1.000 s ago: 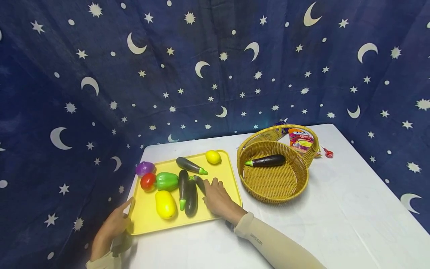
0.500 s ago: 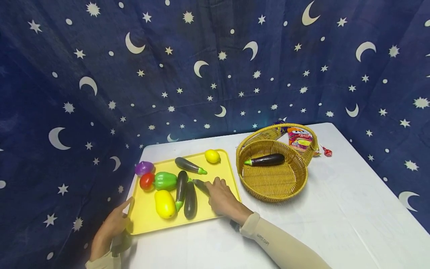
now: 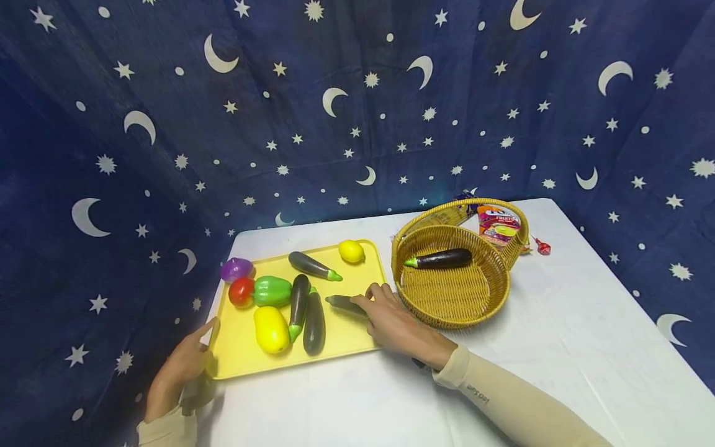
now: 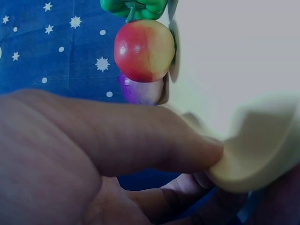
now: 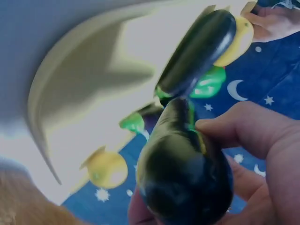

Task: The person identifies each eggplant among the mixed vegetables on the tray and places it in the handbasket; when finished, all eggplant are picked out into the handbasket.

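Observation:
My right hand (image 3: 393,320) holds a dark, glossy eggplant (image 3: 345,304) over the right part of a yellow tray (image 3: 346,335). In the right wrist view the thumb and fingers pinch this eggplant (image 5: 180,173) at its sides. At the tray's near left corner, my left hand (image 3: 181,363) grips the rim; the left wrist view has the thumb on top and fingers below. On the tray lie more eggplants (image 3: 314,323), a yellow mango-like fruit (image 3: 271,330), a green bell pepper (image 3: 272,292), a red tomato-like fruit (image 3: 241,292), a purple vegetable (image 3: 237,269) and a lemon (image 3: 351,251).
Right of the tray stands a wicker basket (image 3: 447,310) with a tall handle and one eggplant (image 3: 441,259) inside. Behind it are snack packets (image 3: 499,223) and a red-wrapped lollipop (image 3: 542,246). A starry blue curtain (image 3: 313,124) backs the white table (image 3: 558,347).
My right hand has moved right, drawing its eggplant away from the others on the tray. The two neighbouring eggplants shifted slightly apart. My left hand keeps its grip on the rim.

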Tool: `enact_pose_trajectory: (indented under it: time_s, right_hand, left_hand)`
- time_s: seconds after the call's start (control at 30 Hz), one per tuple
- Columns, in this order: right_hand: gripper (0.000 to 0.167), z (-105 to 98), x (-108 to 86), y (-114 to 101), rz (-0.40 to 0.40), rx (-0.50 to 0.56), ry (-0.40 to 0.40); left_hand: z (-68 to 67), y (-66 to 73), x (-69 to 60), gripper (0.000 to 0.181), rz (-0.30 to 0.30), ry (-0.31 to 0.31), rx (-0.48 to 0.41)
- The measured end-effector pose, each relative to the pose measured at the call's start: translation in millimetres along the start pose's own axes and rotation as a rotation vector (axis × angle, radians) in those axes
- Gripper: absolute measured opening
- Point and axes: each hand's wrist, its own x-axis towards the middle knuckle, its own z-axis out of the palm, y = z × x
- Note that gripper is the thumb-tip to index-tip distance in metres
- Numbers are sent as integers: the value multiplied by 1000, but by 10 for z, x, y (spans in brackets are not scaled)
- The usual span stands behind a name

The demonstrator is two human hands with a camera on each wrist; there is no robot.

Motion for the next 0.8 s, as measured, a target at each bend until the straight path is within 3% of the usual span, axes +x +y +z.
enact_pose_trajectory:
  time_s: [0.2, 0.43, 0.63, 0.8]
  right_hand:
    - [52, -379, -190, 121, -93, -4, 15]
    - [55, -811, -464, 407, -172, -80, 103]
    - [56, -1120, -630, 701, -153, -133, 122]
    - [55, -1325, -627, 1019, -89, -121, 62]
  left_hand:
    - [6, -29, 38, 87, -10, -6, 26]
    - [-39, -17, 46, 86, -3, 4, 61]
    - [-38, -33, 46, 87, -7, -3, 84]
    - [-13, -14, 62, 86, -15, 7, 63]
